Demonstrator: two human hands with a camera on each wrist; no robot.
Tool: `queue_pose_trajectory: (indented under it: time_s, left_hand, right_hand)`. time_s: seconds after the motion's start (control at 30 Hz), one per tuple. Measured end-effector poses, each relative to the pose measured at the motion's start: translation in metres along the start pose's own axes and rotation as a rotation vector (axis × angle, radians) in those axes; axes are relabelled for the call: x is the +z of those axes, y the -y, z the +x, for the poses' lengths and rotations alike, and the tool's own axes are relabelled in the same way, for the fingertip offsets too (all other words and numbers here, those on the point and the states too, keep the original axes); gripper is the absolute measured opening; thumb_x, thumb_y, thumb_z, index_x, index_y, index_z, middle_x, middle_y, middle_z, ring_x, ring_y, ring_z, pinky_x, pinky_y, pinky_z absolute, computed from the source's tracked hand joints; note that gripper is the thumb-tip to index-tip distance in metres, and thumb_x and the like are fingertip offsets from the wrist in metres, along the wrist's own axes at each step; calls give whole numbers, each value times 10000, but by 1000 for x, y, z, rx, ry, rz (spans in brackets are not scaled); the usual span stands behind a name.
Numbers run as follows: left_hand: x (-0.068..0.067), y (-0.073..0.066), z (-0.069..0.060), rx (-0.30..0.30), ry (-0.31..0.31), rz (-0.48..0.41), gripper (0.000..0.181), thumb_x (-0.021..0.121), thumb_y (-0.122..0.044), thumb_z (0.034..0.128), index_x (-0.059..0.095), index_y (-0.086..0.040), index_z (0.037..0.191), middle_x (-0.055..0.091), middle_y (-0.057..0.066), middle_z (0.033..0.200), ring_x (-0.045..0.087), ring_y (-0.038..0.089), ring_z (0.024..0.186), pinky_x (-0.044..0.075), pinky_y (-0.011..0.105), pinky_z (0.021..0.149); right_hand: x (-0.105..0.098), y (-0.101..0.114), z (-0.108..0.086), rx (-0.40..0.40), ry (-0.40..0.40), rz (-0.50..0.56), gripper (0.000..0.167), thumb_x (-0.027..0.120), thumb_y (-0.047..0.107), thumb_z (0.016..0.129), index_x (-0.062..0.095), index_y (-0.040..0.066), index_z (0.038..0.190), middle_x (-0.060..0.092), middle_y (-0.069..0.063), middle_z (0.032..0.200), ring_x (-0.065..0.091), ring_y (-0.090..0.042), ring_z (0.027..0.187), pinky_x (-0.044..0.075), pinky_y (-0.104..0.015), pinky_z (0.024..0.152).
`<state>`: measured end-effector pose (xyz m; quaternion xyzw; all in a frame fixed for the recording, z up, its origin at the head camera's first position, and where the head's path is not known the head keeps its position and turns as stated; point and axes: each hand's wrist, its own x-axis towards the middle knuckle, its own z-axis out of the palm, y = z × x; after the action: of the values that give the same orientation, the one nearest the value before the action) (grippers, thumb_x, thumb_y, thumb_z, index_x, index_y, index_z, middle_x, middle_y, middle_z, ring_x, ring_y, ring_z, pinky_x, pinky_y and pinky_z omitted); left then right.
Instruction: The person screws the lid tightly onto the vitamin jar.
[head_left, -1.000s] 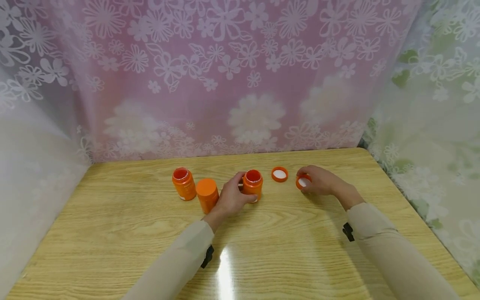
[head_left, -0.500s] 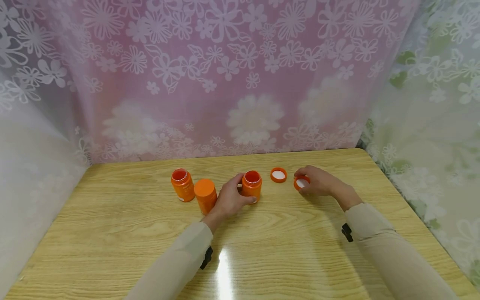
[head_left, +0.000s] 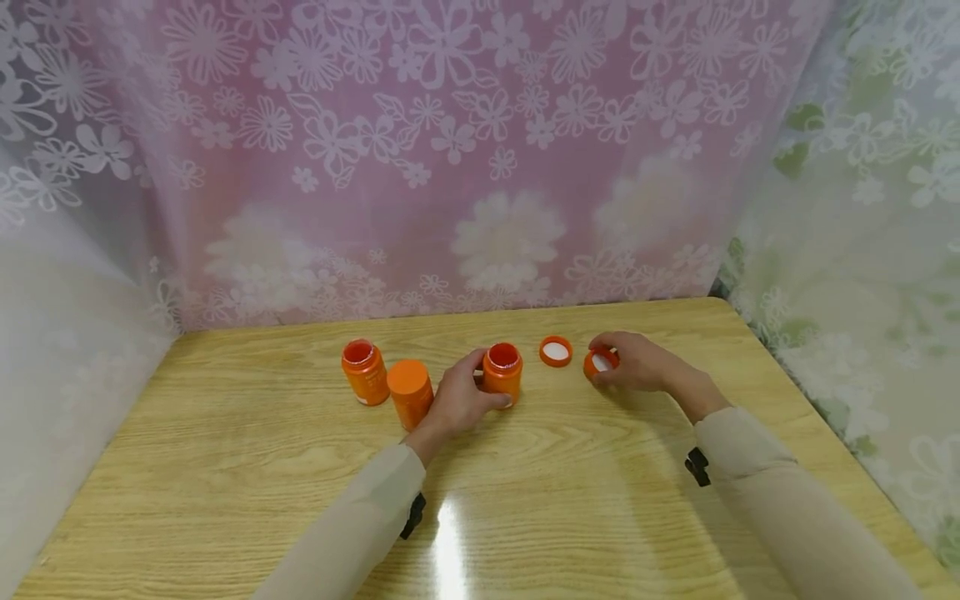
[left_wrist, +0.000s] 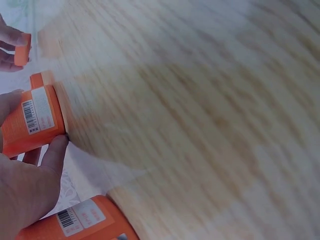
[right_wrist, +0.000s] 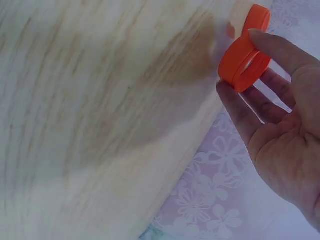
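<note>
My left hand point(head_left: 456, 402) grips an orange open jar point(head_left: 504, 382) standing upright on the table, thumb at the near side and fingers round the back. A barcode label shows on this jar point(left_wrist: 35, 112) in the left wrist view. To the right, my right hand point(head_left: 639, 365) pinches an orange screw lid point(head_left: 589, 367) between thumb and fingers. In the right wrist view the lid point(right_wrist: 233, 61) is tilted and its hollow inside faces the palm. A second lid point(head_left: 556, 351) lies between the two hands, its white liner up.
Left of my left hand stand a capped orange jar point(head_left: 411, 398), close to the wrist, and an uncapped one point(head_left: 366, 380) behind it. The wooden table point(head_left: 247, 467) ends at a pink flowered curtain point(head_left: 420, 208) at the back and a pale curtain point(head_left: 862, 292) on the right.
The lid in my right hand has tipped from lying nearly flat to leaning up on its side. My left hand keeps its grip on the jar.
</note>
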<state>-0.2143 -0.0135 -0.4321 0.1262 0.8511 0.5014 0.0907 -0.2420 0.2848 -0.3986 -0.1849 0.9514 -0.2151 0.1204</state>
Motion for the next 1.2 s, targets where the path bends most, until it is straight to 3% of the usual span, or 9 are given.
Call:
queue_pose_trajectory:
  time_s: [0.4, 0.63, 0.87, 1.2]
  left_hand:
    - [-1, -1, 0, -5, 7, 25, 747, 804, -143, 785, 416, -155, 1423, 549, 39, 1260, 583, 222, 1100, 475, 355, 931]
    - [-1, -2, 0, -20, 12, 37, 747, 807, -163, 784, 418, -173, 1422, 555, 41, 1232, 578, 221, 1106, 465, 363, 944]
    - [-1, -1, 2, -11, 7, 36, 731, 812, -168, 778, 437, -180, 1405, 563, 37, 1216, 587, 214, 1085, 466, 355, 940]
    - [-2, 1, 1, 17, -1, 33, 692, 809, -160, 780, 461, -175, 1378, 580, 48, 1209, 602, 230, 1072, 473, 376, 932]
  right_hand:
    - [-9, 29, 5, -77, -75, 41, 468, 739, 204, 846, 542, 9, 1223, 587, -150, 1153, 567, -288, 1005, 494, -434, 826]
    - [-5, 51, 12, -163, -132, 90, 577, 749, 207, 843, 505, 36, 1337, 574, -132, 1188, 569, -307, 1030, 497, -455, 856]
    - [-1, 67, 17, -226, -203, 105, 478, 755, 199, 838, 576, 42, 1253, 587, -91, 1155, 560, -252, 995, 490, -450, 879]
    - [3, 94, 19, -250, -312, 192, 465, 729, 229, 862, 552, 67, 1261, 581, -67, 1073, 582, -268, 965, 502, -446, 855]
